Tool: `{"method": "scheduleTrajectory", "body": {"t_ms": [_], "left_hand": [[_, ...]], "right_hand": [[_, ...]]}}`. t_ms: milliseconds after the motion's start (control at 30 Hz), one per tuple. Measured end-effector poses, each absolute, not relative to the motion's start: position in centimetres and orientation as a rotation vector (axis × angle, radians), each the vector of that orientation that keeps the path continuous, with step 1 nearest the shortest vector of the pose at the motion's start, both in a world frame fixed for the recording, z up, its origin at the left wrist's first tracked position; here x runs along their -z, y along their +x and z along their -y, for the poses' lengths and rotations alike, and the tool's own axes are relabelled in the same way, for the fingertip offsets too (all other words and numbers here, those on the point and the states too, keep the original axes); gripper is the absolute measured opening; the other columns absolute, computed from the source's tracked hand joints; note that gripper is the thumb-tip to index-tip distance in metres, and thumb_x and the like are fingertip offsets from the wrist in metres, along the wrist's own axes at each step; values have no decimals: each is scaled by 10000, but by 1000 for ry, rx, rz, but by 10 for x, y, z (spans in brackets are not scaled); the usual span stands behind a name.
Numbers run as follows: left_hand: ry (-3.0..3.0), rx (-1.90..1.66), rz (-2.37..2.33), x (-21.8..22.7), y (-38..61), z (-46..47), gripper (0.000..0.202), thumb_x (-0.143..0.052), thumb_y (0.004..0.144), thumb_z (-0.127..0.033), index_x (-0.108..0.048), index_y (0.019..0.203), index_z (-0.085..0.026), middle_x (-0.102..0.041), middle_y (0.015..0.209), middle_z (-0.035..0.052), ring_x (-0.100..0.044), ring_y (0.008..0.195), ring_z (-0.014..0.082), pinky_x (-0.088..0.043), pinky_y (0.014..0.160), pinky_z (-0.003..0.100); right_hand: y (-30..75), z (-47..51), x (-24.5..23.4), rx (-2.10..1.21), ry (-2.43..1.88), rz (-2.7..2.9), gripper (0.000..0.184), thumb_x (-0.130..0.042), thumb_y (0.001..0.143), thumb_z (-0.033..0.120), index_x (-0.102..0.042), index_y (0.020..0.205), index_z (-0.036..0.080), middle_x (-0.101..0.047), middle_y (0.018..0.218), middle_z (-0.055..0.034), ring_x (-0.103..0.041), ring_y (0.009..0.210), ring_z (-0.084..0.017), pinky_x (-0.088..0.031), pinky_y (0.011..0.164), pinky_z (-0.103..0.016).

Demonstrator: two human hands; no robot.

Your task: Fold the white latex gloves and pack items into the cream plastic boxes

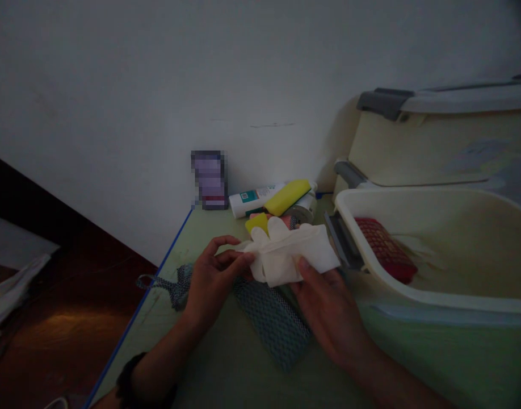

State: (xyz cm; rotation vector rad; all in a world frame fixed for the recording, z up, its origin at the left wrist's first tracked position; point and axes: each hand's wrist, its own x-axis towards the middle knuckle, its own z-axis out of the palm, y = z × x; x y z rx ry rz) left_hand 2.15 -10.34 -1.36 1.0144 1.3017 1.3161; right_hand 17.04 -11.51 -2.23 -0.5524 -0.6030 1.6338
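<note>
A thin white glove [286, 255] is stretched between my two hands above the table. My left hand [215, 278] pinches it at the finger end. My right hand [328, 312] grips it near the cuff, thumb on top and the other fingers underneath, partly hidden. Below the glove lies a blue-grey patterned cloth item [275, 329]. Behind my left wrist is another patterned cloth piece with a loop [179, 287], partly covered by the hand.
Against the wall lie a white tube [243, 204], a yellow sponge [288, 196] and a smaller yellow piece [257, 223]. A blurred phone-like object [211, 179] stands at the back left. On the right, an open cream bin [349, 210] holds a red checked item [386, 250].
</note>
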Motion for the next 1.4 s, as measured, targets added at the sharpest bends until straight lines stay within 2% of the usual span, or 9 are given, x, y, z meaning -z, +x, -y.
{"method": "scheduleTrajectory", "body": {"t_ms": [200,467,733,967,1033,1100,1167,1267,1400], "left_hand": [[1009,-1309,-1260,16,24,104,353,-751,663,-229,-486,891,-182,-637,566,-74,-591,451,93,-485,491,196],[852,-1308,-1093,22,19,99,401,-769,634,-174,-509,940,-170,-718,700,-16,-636,564,105,-492,542,191],[972,-1209,-1171,24,20,101,284,-733,675,-157,-516,858,-162,-630,722,-41,-597,592,82,-476,537,173],[1079,-1204,-1133,31,23,103,468,-729,679,-199,-509,1092,-170,-590,1131,70,-595,942,164,-484,801,263],[1084,-1180,-1094,32,23,103,493,-731,677,-216,-508,1114,-168,-599,1151,83,-595,968,175,-471,828,274],[1092,-1159,-1054,32,22,102,489,-743,664,-228,-524,1096,-164,-631,1088,74,-603,936,172,-476,797,264],[1095,-1119,-1027,32,21,102,444,-759,644,-236,-550,1027,-154,-655,943,43,-611,770,139,-492,660,232],[1064,-1041,-1003,32,20,103,308,-743,672,-242,-568,905,-141,-612,719,-18,-527,527,79,-449,463,188],[954,-1041,-851,34,18,104,242,-653,761,-322,-575,899,-138,-602,688,-7,-539,501,93,-463,419,196]], "right_hand": [[170,115,24,-1676,-551,609,491,-594,841,247,-468,1310,319,-691,1103,-30,-491,1231,-198,-424,1004,-423],[171,115,27,-1700,-639,625,407,-635,796,326,-573,1194,263,-669,1146,-54,-533,1180,-248,-429,989,-450],[171,117,33,-1693,-709,699,379,-663,792,244,-595,1164,272,-670,1157,-20,-570,1142,-198,-374,1051,-405],[170,117,32,-1715,-735,706,446,-730,713,199,-596,1136,244,-687,1125,-31,-607,1090,-219,-436,993,-416],[170,117,32,-1720,-745,707,452,-736,702,188,-595,1130,230,-690,1117,-40,-617,1071,-223,-445,980,-418],[170,116,34,-1716,-751,716,458,-738,701,181,-593,1133,225,-688,1123,-42,-617,1069,-221,-449,974,-406],[171,116,35,-1724,-744,732,474,-731,711,179,-582,1158,229,-676,1150,-40,-610,1081,-216,-448,974,-393],[172,116,34,-1726,-765,755,484,-721,721,182,-571,1180,228,-678,1145,-41,-622,1058,-214,-468,945,-379],[173,115,30,-1679,-846,777,457,-721,710,187,-581,1144,214,-696,1101,-39,-649,997,-205,-507,874,-337]]}}
